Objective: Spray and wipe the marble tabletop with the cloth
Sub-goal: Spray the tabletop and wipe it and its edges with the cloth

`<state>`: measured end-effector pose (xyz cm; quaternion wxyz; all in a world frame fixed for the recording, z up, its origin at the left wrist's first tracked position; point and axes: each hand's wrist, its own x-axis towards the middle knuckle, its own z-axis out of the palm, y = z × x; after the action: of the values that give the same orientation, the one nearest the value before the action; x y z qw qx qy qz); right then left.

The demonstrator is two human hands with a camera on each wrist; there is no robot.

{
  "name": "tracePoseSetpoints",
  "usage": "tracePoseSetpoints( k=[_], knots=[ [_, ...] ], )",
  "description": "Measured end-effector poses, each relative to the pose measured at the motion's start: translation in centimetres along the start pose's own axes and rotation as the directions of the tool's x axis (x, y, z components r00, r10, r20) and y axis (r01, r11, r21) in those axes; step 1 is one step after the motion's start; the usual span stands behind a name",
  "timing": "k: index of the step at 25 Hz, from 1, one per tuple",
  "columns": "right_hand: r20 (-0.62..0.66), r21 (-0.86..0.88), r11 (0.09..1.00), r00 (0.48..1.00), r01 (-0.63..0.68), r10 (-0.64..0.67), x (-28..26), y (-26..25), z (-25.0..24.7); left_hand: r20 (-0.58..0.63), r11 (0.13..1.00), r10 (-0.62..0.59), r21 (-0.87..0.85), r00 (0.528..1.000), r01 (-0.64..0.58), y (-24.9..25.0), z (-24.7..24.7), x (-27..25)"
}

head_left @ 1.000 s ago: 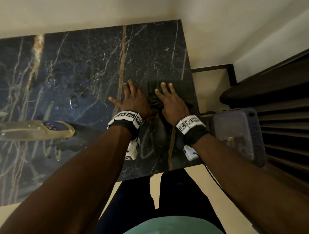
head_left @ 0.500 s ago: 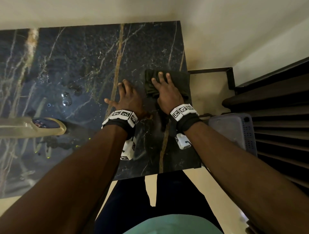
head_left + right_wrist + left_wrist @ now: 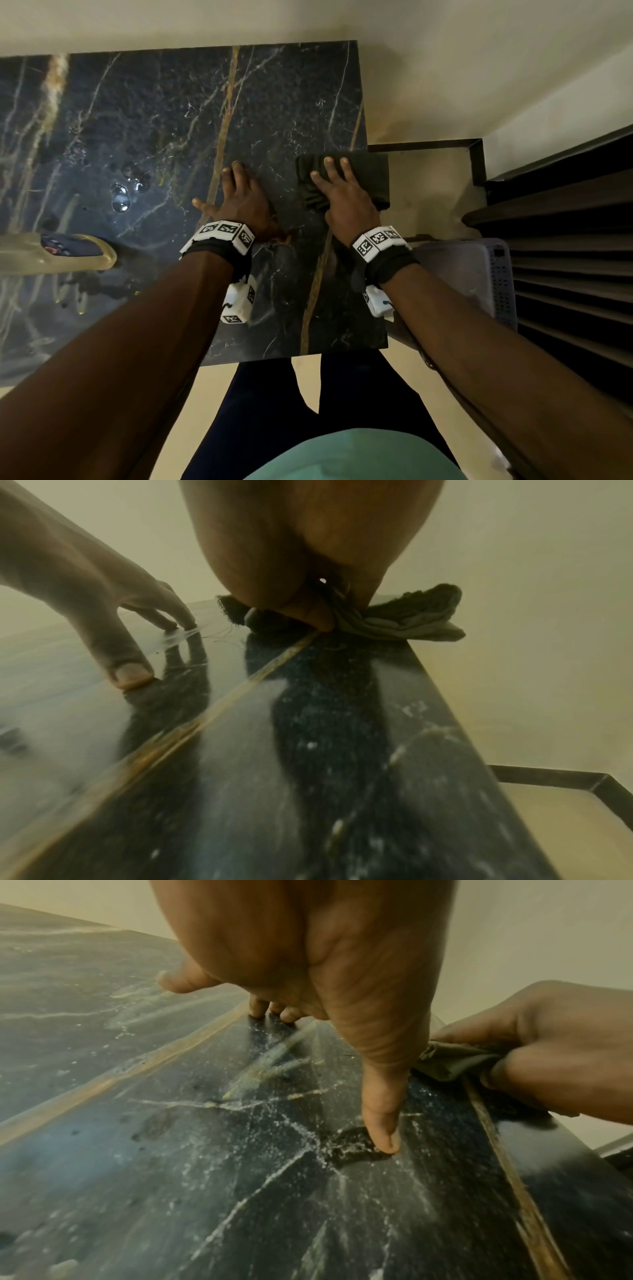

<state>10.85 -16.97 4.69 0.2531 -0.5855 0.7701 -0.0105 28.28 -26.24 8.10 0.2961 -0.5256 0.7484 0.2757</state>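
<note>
- Grey basket [image 3: 474, 274] sits right of the cloth [image 3: 373, 178]; I can't make out its contents.
- Right hand [image 3: 346, 205] presses the cloth, thumb pinching its folds.
- Left hand [image 3: 245, 202] lies flat on the worktop [image 3: 154, 102], left of the cloth.

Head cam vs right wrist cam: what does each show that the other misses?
Head only: water droplets on the marble tabletop, and a grey plastic basket beside it. Right wrist only: the right hand pinching bunched cloth folds with its thumb. Both: left hand spread, fingertips on the marble; right hand on the cloth at the right edge.
</note>
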Motion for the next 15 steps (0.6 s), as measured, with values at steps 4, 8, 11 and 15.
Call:
tracePoseSetpoints(
  k=[4, 8, 11, 15],
  knots=[
    [-0.017, 0.026, 1.0, 1.0, -0.018, 0.018, -4.2, 1.0, 2.0, 0.006, 0.999, -0.011, -0.034, 1.0, 0.011, -0.2, -0.1, 0.2],
    [0.003, 0.035, 0.999, 1.0, 0.011, -0.011, -6.0, 2.2, 2.1, -0.006, 0.999, -0.029, -0.033, 1.0, 0.029, 0.3, 0.3, -0.1],
    [0.015, 0.034, 0.999, 1.0, 0.015, -0.016, -4.5, 2.5, 1.0, 0.012, 0.999, -0.048, -0.012, 0.999, 0.048, 0.9, 0.5, 0.0],
    [0.005, 0.017, 0.999, 1.0, 0.028, -0.028, -0.4, 2.8, -1.2, 0.01, 0.997, -0.07, -0.024, 0.998, 0.07, 1.1, 0.4, 0.0]
  ],
)
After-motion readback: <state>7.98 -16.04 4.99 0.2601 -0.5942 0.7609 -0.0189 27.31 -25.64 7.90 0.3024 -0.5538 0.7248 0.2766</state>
